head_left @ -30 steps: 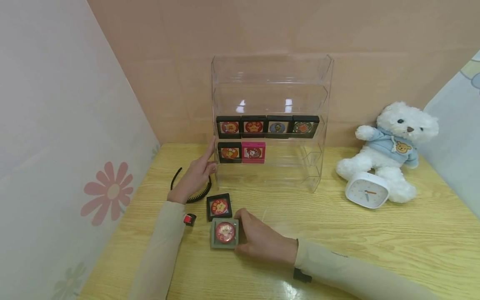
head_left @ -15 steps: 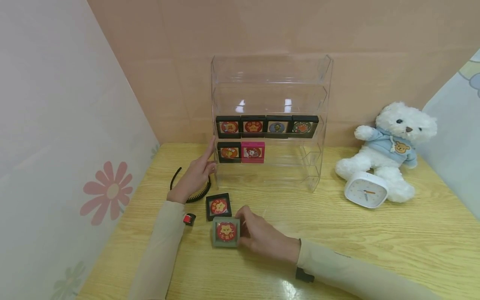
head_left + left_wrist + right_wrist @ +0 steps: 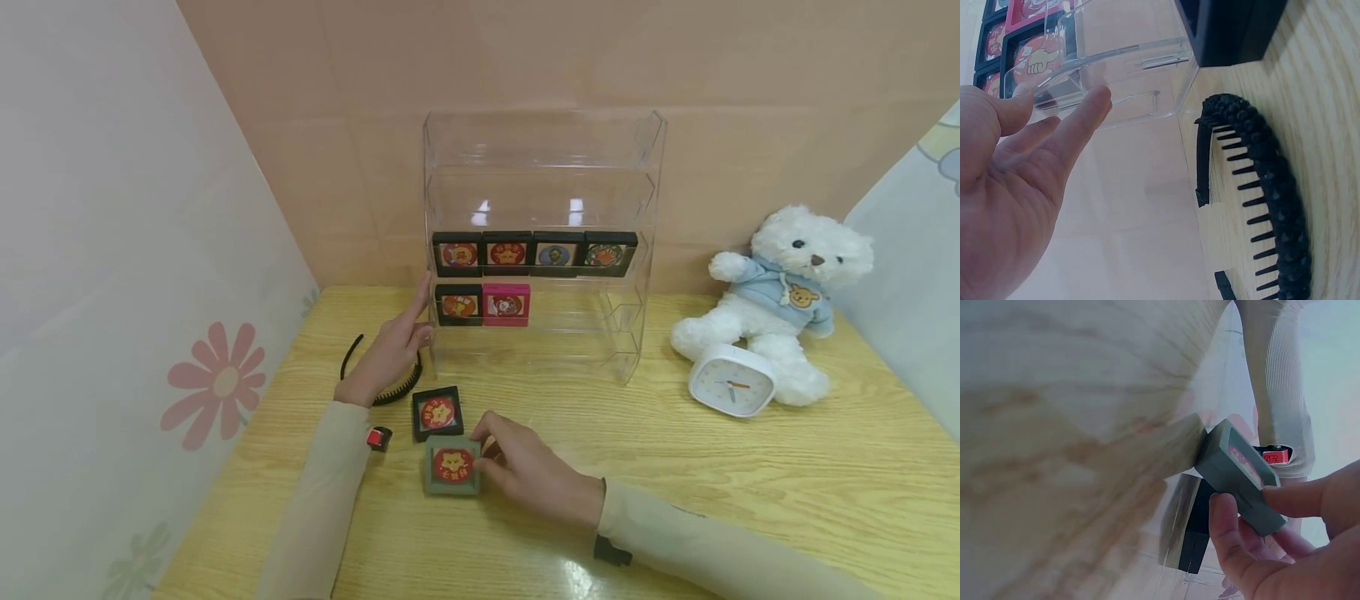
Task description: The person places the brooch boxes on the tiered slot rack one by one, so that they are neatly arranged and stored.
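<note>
My right hand [image 3: 532, 471] pinches a grey-green square badge case [image 3: 442, 486] by its right side, the thumb over its face. A red round badge with a yellow star shows through its window. In the right wrist view the case [image 3: 1241, 487] is tilted, one edge down at the tabletop, fingers beneath the other end. Just behind it lies a black badge case [image 3: 437, 413] with a similar star badge. My left hand [image 3: 386, 354] reaches to the left side of a clear acrylic tiered rack [image 3: 540, 346], fingers extended against its side panel.
Several black badge cases [image 3: 558, 254] fill the rack's middle tier; a black one [image 3: 458, 306] and a pink one [image 3: 506, 306] stand below. A black toothed headband [image 3: 405, 390] lies under my left wrist. At right sit a white teddy bear [image 3: 798, 283] and a white clock [image 3: 733, 381].
The case in my right hand showed a pale glittery centre a second ago and shows a yellow star now. My right thumb has shifted onto its face. My left hand stays put.
</note>
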{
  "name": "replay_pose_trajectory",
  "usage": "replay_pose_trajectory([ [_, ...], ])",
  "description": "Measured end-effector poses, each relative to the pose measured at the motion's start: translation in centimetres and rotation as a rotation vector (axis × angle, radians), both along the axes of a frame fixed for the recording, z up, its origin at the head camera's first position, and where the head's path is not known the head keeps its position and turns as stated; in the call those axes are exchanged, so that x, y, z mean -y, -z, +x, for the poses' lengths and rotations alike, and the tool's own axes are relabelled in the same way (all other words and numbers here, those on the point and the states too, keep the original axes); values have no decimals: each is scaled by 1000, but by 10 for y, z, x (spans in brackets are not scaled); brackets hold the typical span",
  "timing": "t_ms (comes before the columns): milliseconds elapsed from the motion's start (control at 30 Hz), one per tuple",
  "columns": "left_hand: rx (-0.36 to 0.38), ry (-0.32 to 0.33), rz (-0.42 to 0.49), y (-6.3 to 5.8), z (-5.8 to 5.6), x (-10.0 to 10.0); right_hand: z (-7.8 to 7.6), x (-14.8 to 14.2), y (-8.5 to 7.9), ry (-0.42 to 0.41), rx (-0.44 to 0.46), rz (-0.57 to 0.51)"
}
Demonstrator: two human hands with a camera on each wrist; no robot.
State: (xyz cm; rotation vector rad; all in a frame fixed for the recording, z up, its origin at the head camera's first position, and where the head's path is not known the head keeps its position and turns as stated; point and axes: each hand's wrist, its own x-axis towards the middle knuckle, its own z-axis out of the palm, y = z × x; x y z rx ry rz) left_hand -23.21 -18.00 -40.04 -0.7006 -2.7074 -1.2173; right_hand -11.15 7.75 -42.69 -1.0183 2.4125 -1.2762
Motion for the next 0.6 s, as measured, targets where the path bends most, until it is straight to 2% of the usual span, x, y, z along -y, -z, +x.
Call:
replay_pose_trajectory([
  [333,25,-5,16,0,0,-1,-4,-9,-8,7,-31,-53],
  [500,39,-9,29,0,0,-1,-10,-15,-18,50,-97,-72],
  [600,41,-10,35,0,1,-2,-16,-20,-24,92,-170,-78],
])
